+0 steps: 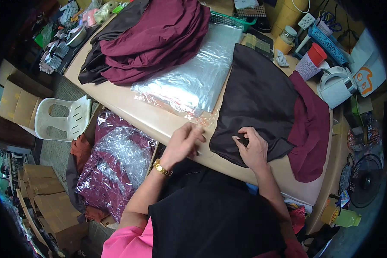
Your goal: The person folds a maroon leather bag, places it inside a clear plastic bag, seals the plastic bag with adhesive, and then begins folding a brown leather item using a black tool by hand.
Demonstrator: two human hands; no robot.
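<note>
A dark brown-black cloth piece (256,86) lies spread on the table, with a maroon cloth (311,124) showing from under its right side. My right hand (254,149) rests over the dark cloth's near edge, fingers and thumb closed around something small and dark that I cannot make out. Just left of that cloth's corner, above the table edge, hovers my left hand (185,144). Its fingers are curled and smeared by motion, so whether they hold anything is unclear. A gold-coloured watch (162,168) circles the left wrist.
Clear plastic bags (189,73) lie stacked behind my left hand, near a maroon and black cloth heap (159,41). Plastic-wrapped maroon cloth (116,167) fills a box beside the table. A white chair (62,119) stands left; a kettle (334,86) and a red cup (316,54) stand right.
</note>
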